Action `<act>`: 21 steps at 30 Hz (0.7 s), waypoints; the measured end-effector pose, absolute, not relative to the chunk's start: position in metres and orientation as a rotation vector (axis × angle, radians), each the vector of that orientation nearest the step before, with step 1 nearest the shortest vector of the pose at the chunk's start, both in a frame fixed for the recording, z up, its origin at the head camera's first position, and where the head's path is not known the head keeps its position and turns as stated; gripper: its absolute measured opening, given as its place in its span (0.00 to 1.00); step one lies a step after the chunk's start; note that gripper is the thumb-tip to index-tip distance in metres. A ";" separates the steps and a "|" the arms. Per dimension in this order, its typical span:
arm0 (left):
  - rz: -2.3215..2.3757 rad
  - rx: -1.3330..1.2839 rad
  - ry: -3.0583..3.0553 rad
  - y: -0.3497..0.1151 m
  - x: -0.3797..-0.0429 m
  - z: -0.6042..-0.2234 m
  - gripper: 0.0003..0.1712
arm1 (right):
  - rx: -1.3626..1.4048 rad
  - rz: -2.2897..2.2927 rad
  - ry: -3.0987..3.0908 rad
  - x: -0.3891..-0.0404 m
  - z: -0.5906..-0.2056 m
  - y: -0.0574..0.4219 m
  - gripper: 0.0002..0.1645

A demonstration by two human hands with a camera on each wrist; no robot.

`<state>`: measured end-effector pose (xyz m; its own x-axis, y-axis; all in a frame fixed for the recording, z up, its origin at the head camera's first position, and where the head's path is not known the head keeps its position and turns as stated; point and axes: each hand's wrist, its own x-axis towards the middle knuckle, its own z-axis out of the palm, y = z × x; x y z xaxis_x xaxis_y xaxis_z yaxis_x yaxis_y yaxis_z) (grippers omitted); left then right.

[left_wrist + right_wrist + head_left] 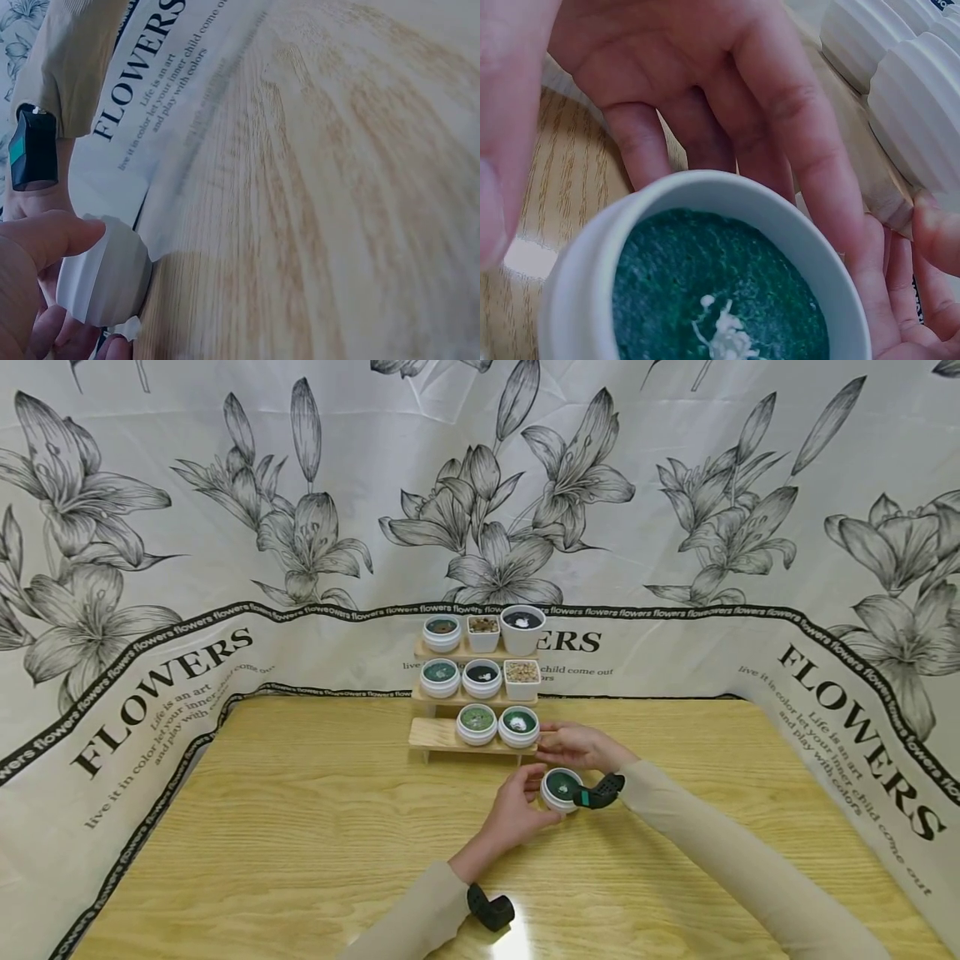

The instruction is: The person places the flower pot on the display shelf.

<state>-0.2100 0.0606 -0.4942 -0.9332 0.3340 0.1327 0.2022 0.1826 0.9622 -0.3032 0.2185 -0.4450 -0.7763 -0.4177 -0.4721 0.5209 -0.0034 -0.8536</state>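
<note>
My left hand point(513, 810) holds a round white pot point(585, 292) by its sides, thumb and fingers around it. The pot has a dark green surface point(720, 262) with white bits in its middle. In the left wrist view the pot's ribbed side point(112, 274) shows beside the thumb. My right hand point(581, 746) is at the right end of the lowest tier of a wooden stepped stand point(430, 733), its fingertips gripping the edge. Nearest to it on that tier is a white pot point(519, 727) with a green surface and a white patch; a lighter green pot point(476, 724) stands beside it.
On the middle tier point(420, 695) are two round pots and a square pot of pale pebbles point(521, 678). The top tier point(423, 652) bears a round pot, a square pebble pot and a larger dark-topped pot point(523, 628). A flower-printed cloth point(337, 635) surrounds the wooden table point(300, 827).
</note>
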 end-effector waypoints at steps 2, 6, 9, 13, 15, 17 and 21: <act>1.879 0.545 2.322 0.061 -0.211 -0.495 0.39 | 0.116 -1.839 1.639 -0.304 -0.445 0.218 0.38; 1.886 0.567 2.315 0.063 -0.212 -0.495 0.40 | 0.123 -1.831 1.643 -0.304 -0.446 0.219 0.38; 1.870 0.572 2.334 0.064 -0.212 -0.494 0.40 | 0.115 -1.836 1.637 -0.304 -0.446 0.218 0.38; 1.849 0.583 2.367 0.066 -0.213 -0.494 0.39 | 0.102 -1.842 1.641 -0.303 -0.446 0.217 0.39; 1.845 0.590 2.378 0.067 -0.214 -0.495 0.39 | 0.099 -1.842 1.647 -0.303 -0.446 0.217 0.39; 1.844 0.597 2.383 0.068 -0.215 -0.495 0.38 | 0.105 -1.841 1.653 -0.303 -0.446 0.217 0.39; 1.857 0.619 2.380 0.069 -0.215 -0.496 0.38 | 0.116 -1.833 1.658 -0.303 -0.445 0.218 0.39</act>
<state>-0.2146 0.0692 -0.4955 -0.9175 0.3463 0.1956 0.2739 0.1936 0.9421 -0.3028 0.2178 -0.4450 -0.7813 -0.4025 -0.4771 0.5150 0.0162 -0.8571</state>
